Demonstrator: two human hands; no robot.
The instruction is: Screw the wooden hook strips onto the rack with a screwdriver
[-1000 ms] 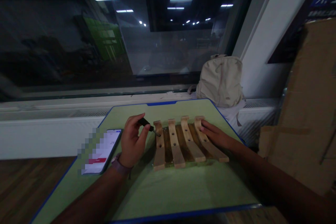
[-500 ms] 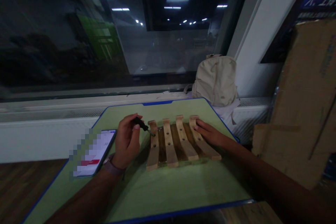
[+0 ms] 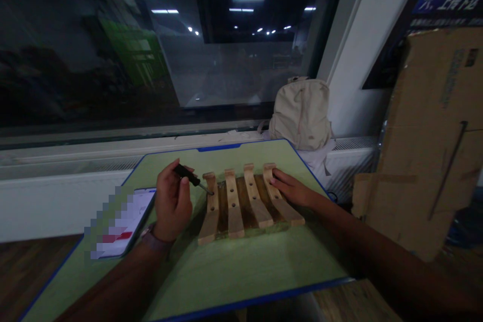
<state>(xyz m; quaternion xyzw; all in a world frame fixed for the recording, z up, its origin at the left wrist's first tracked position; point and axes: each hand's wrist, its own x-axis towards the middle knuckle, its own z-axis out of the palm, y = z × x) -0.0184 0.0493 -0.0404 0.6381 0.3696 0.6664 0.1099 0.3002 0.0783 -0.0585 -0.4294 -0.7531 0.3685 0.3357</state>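
Observation:
My left hand (image 3: 174,204) grips a screwdriver (image 3: 186,175) by its black handle. Its metal shaft slants down to the right, and the tip is at the upper hole of the leftmost curved wooden piece (image 3: 209,219). Several such pieces lie side by side, each with a hooked far end and dark holes, over a shiny brown, see-through sheet or wrap (image 3: 243,201). My right hand (image 3: 292,188) holds the rightmost wooden piece (image 3: 279,198) near its far end, with the thumb on its face; some fingers are hidden.
A phone (image 3: 126,226), partly pixelated, lies left on the green table (image 3: 226,271) with a blue edge. Beyond the table, a beige backpack (image 3: 301,113) rests by the window. A large cardboard sheet (image 3: 422,161) stands at the right.
The view has turned slightly right, so everything appears further left. More of the screwdriver's shaft shows, and its handle has moved a little away from the wood. My right hand keeps its hold.

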